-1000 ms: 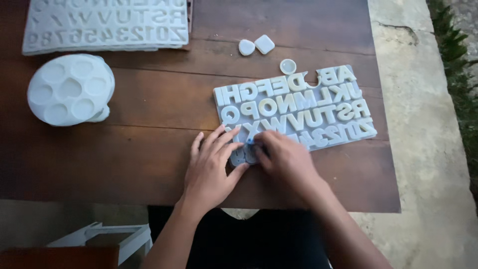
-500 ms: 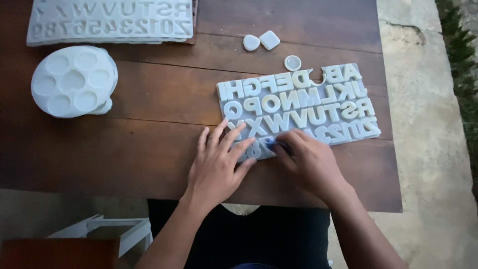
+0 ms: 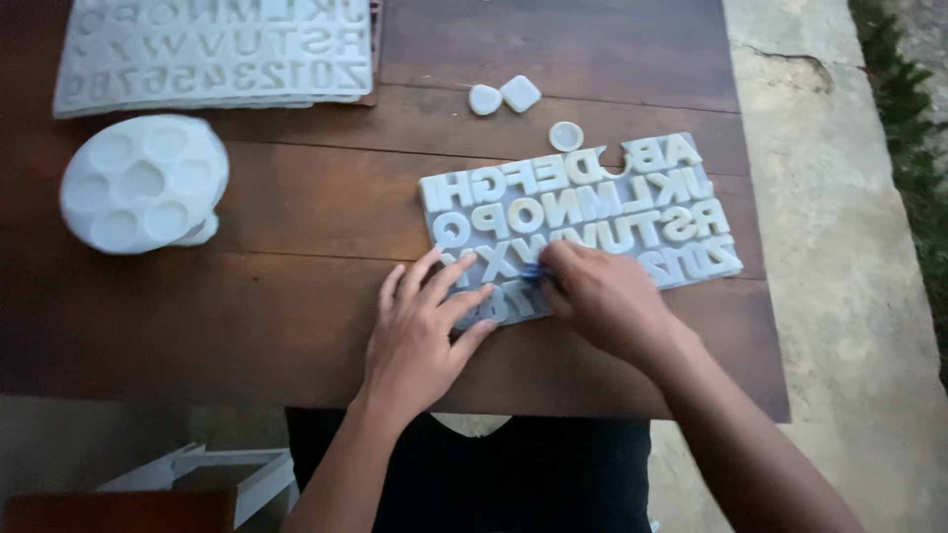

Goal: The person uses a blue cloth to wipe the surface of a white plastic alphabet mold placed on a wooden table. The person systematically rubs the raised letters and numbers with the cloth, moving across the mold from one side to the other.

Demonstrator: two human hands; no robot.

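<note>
The wooden counter is carrying everything; the white letter mould is lying flat near its front right edge, and it serves here as landmark. The work is looking only partly done, as I judge it: three small white cast pieces are already lying just behind the mould, while most cavities are appearing still untouched. The left hand is pressing flat, fingers spread, on the mould's front left corner; the right hand is pinching, in a narrow grip, a small blue tool against the mould's front row.
</note>
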